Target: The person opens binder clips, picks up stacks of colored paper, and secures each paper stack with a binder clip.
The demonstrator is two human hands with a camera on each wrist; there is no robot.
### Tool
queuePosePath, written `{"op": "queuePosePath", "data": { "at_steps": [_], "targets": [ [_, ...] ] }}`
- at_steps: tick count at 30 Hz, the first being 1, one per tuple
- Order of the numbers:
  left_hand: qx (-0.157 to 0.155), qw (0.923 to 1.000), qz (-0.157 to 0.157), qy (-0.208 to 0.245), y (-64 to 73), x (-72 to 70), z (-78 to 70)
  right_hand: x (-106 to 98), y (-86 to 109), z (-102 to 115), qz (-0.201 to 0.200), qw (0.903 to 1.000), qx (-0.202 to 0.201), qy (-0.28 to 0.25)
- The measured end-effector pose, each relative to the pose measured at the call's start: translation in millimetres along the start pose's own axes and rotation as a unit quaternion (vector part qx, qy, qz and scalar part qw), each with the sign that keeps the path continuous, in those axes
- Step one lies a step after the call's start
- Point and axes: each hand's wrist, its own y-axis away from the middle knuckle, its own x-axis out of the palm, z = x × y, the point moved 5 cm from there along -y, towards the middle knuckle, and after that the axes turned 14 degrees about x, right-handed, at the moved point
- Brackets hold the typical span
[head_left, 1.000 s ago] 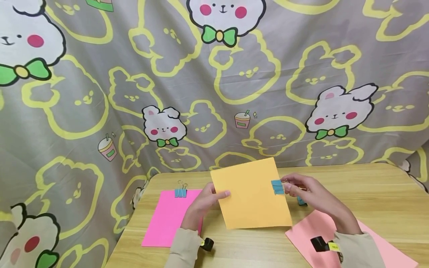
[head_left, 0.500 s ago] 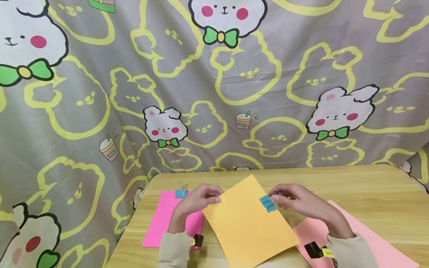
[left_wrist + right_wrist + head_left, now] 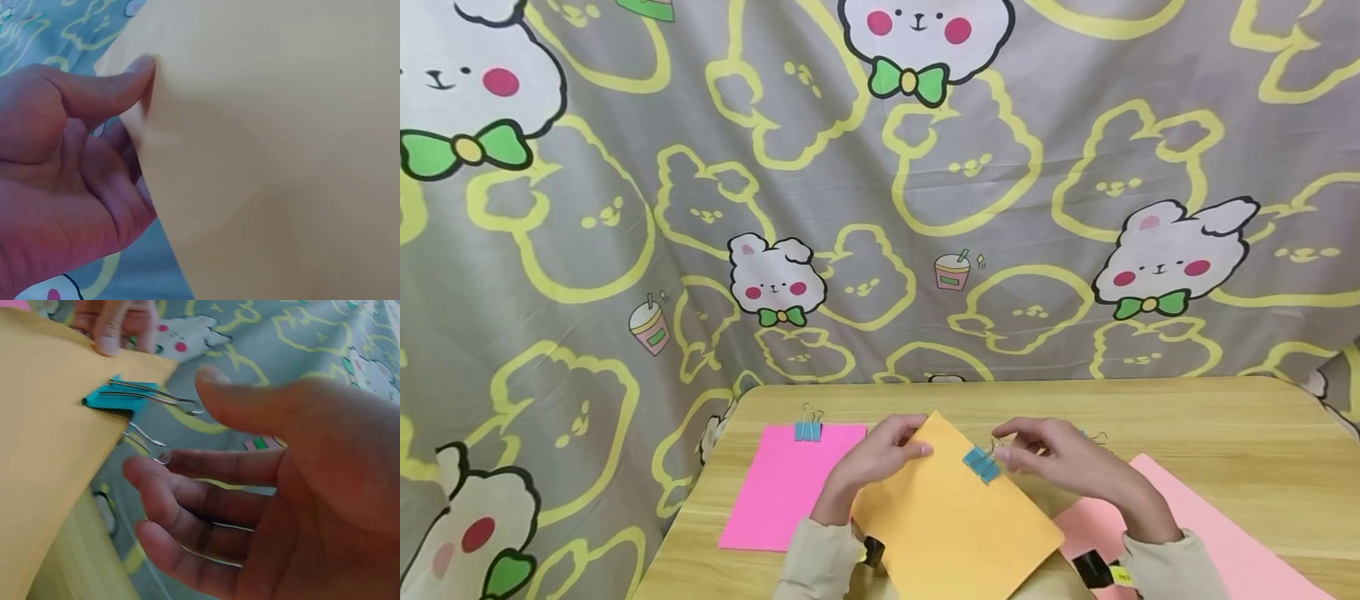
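Note:
My left hand (image 3: 886, 454) pinches orange paper (image 3: 955, 525) near its upper left edge, thumb on the front and fingers behind. The left wrist view shows this grip (image 3: 81, 137) close up. A blue binder clip (image 3: 982, 463) bites the paper's upper right edge, its wire handles spread apart. Around those handles my right hand (image 3: 1045, 450) stands with fingers loosely bent. In the right wrist view, the thumb of the right hand (image 3: 300, 462) is apart from the upper handle of the binder clip (image 3: 125, 397), while the index fingertip lies at the lower handle.
Bright pink paper (image 3: 775, 492) with another blue binder clip (image 3: 808, 431) lies on the wooden table (image 3: 1225, 433) at left. Light pink paper (image 3: 1195, 517) lies at right under my right forearm. One more clip (image 3: 1093, 437) shows partly behind the right hand. A patterned curtain (image 3: 880, 208) hangs behind.
The orange paper has come down and turned clockwise, its clipped edge now slanting. My right fingers have loosened from the clip's handles, which now stand apart. The left hand still pinches the paper.

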Motion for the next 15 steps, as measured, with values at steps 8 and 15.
{"op": "queuePosePath", "data": {
  "at_steps": [8, 15],
  "targets": [
    [-0.048, 0.9932, -0.103, 0.027, 2.6, -10.7, 21.3, -52.2, 17.6, -31.0, -0.235, 0.9594, 0.078, 0.134],
    [-0.090, 0.9791, -0.171, 0.065, 7.5, -13.1, 42.9, -72.9, 26.0, -72.7, -0.233, 0.9357, 0.206, 0.167]
  ]
}}
